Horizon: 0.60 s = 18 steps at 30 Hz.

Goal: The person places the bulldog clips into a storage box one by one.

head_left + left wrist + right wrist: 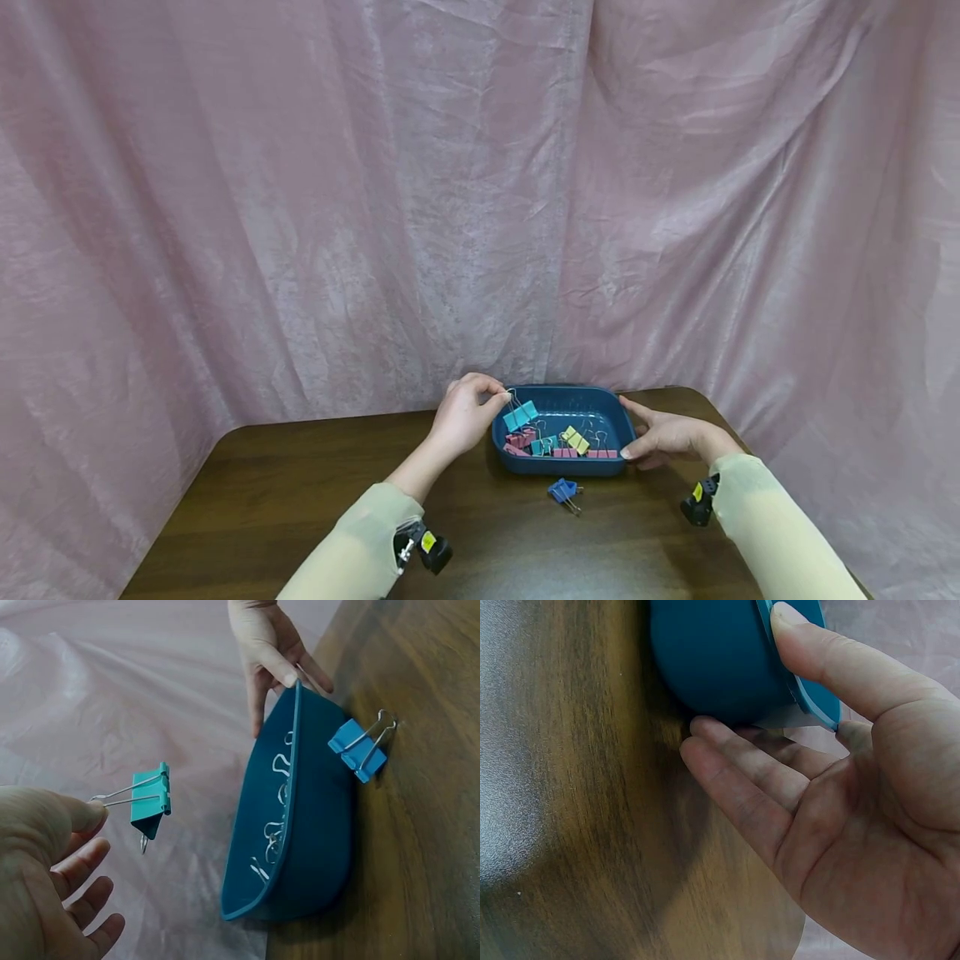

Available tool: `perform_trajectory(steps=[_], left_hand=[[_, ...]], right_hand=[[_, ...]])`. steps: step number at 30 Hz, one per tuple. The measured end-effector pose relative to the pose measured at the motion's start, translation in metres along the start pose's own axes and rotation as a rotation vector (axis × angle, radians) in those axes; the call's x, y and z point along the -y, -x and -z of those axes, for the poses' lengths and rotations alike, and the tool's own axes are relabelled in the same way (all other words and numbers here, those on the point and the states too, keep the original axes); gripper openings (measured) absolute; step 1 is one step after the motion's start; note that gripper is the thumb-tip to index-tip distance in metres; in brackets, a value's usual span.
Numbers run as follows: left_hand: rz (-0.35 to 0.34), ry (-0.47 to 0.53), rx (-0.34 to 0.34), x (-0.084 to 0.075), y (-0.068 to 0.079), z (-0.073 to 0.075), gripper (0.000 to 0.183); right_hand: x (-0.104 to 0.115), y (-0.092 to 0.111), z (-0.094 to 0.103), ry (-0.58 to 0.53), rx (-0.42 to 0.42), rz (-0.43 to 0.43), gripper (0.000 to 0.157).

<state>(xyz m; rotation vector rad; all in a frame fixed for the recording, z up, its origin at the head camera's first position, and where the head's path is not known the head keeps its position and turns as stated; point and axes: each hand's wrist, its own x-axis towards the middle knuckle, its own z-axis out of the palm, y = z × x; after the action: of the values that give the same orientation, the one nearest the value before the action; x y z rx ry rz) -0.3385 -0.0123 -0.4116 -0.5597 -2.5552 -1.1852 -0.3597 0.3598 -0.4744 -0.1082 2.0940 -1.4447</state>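
Observation:
My left hand pinches a teal binder clip by one wire handle between thumb and forefinger. In the left wrist view this clip hangs apart from the dark blue box, and the other fingers are loosely bent. My right hand holds the right end of the box, thumb at the front corner and forefinger at the back one. The right wrist view has the thumb on the rim and the lower fingers beside the wall. Pink, teal and yellow binder clips lie inside.
A blue binder clip lies on the brown wooden table, just in front of the box. Pink curtain hangs behind the table and down both sides. Each forearm wears a small black camera.

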Motion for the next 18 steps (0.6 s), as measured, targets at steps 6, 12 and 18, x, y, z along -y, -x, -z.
perform_trajectory(steps=[6, 12, 18], left_hand=[[0.023, -0.019, -0.013, -0.002, -0.007, -0.007, 0.011], [0.028, -0.070, -0.022, 0.001, -0.011, -0.017, 0.011], [0.069, -0.077, -0.008, 0.006, -0.012, -0.028, 0.012]], right_hand=[[0.002, 0.000, -0.001, -0.003, 0.002, -0.002, 0.119], [0.003, 0.001, -0.001, -0.002, -0.001, -0.009, 0.120], [0.003, 0.001, -0.002, 0.009, -0.005, -0.007, 0.121]])
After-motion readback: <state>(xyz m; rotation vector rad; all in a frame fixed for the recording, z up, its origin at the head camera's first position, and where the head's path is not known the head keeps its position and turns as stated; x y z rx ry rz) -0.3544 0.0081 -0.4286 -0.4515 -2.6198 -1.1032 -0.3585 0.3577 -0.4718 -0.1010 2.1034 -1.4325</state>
